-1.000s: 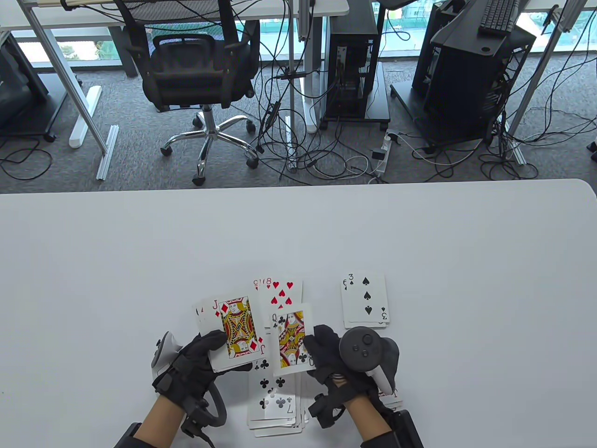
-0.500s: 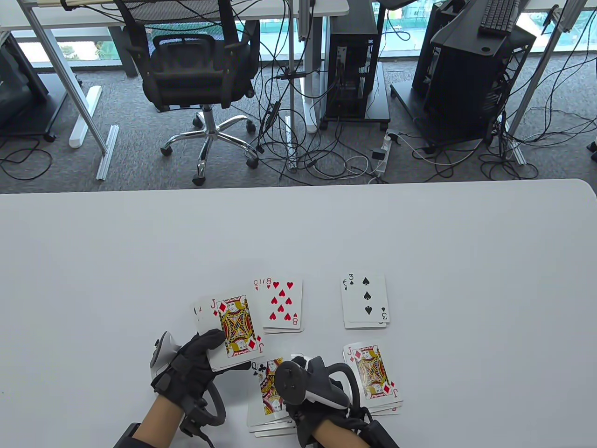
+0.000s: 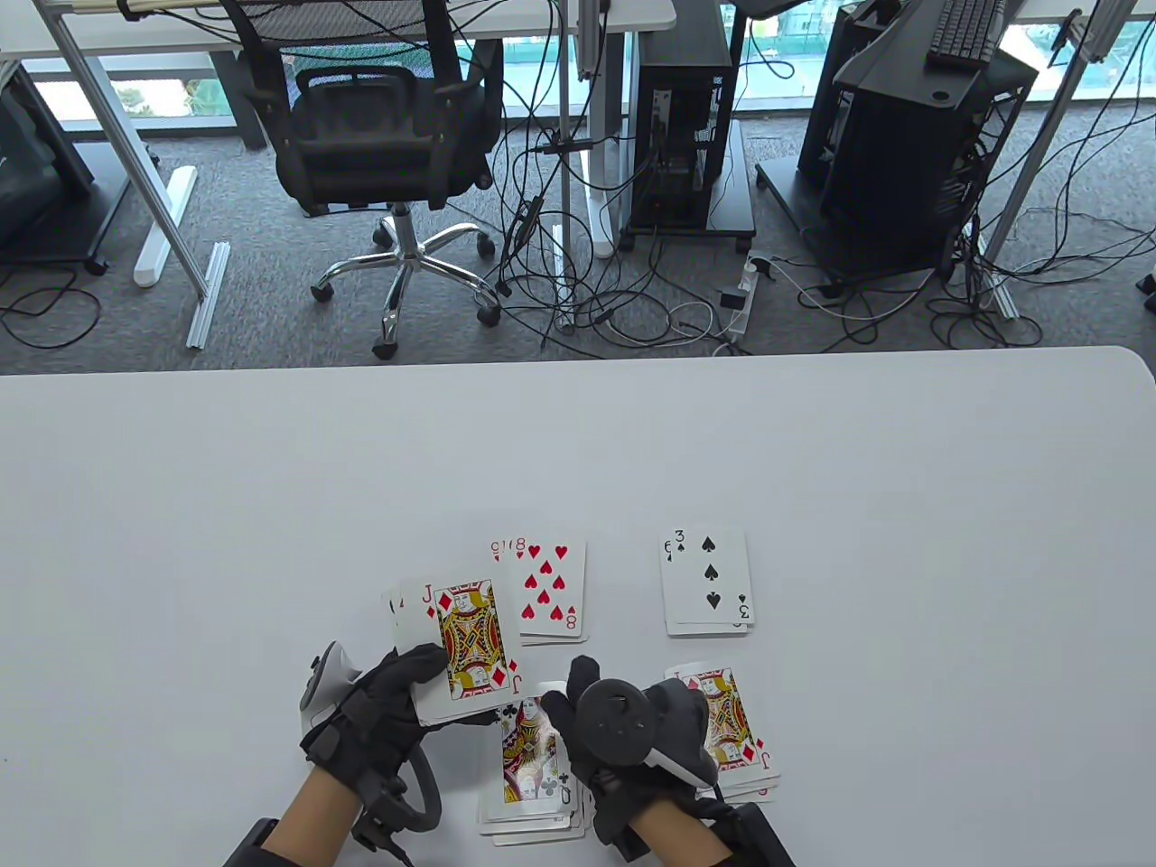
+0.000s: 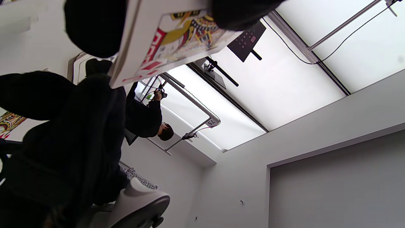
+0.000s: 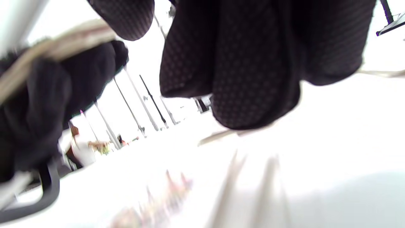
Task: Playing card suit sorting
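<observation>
Cards held in left hand [image 3: 384,713]: a small stack, jack of diamonds [image 3: 465,646] face up on top, thumb curled over its near corner, fingers under the stack. Left wrist view confirms it: dark fingertips [image 4: 95,28] clamp the stack edge, with the jack's artwork showing between them.

Right hand [image 3: 614,722]: hovers over the near centre of the table [image 3: 181,506], tracker facing up, fingers pointing toward the held stack. Whether it holds or touches a card: cannot tell; right wrist view is blurred, showing only glove fabric [image 5: 240,79] close to a white surface.

Clubs pile [image 3: 533,777]: directly beside the right hand on its left, queen of clubs on top, partly covered by the hand.

Diamonds pile [image 3: 745,731]: just right of the right hand, a jack on top.

Hearts pile [image 3: 551,591]: farther out, eight on top, its left edge overlapped by the held jack.

Spades pile [image 3: 709,582]: right of hearts, three on top, well apart from both hands.
</observation>
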Demonstrator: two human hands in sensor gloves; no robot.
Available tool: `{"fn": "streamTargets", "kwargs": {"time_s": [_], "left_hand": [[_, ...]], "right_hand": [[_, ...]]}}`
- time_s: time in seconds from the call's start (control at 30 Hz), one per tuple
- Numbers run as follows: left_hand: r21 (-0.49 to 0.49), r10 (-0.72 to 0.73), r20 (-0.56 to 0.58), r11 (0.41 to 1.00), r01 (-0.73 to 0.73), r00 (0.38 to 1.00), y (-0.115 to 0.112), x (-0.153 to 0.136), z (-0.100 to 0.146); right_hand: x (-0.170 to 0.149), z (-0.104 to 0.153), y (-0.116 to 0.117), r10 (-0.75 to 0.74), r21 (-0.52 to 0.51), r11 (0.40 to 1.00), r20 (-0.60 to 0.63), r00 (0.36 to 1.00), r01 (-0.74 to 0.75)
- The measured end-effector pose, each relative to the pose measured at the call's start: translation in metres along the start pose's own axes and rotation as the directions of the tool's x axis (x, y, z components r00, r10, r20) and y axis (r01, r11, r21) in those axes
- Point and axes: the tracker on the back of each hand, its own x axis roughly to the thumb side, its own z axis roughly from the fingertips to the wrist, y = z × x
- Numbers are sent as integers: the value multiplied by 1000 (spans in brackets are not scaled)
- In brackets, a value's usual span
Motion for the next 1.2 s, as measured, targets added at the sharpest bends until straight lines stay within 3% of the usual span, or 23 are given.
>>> {"fn": "streamTargets", "kwargs": {"time_s": [0.1,0.27,0.4,0.5,0.6,0.7,0.87,1.0,1.2], "left_hand": [[-20,-5,-17,1000,4,1000,-5,-3,-1],[-47,-26,-50,999,24,998,-11,-10,-3],[-77,-33,-74,997,27,997,-17,-16,-5],[-90,-31,-80,996,24,996,-19,-18,-6],[-113,-41,-74,993,32,996,-19,-18,-7],[-125,-34,-69,992,25,997,-19,-18,-7],[-107,-37,-70,994,29,997,-18,-18,-7],[-78,-44,-66,996,39,997,-17,-16,-6],[-61,-26,-54,998,23,998,-14,-14,-5]], "right_hand": [[-1,2,-7,-116,-69,991,31,993,118],[1,4,1,-320,-36,946,76,944,323],[6,5,11,-287,-12,957,91,954,289],[10,7,13,-213,-53,974,98,972,218],[9,8,8,-277,-136,948,86,957,286],[5,8,5,-348,-149,923,68,935,354],[-1,6,1,-323,-166,931,42,945,325],[-14,2,-8,-273,-191,945,-12,962,266],[-37,-5,-33,-418,-225,892,-77,905,393]]}}
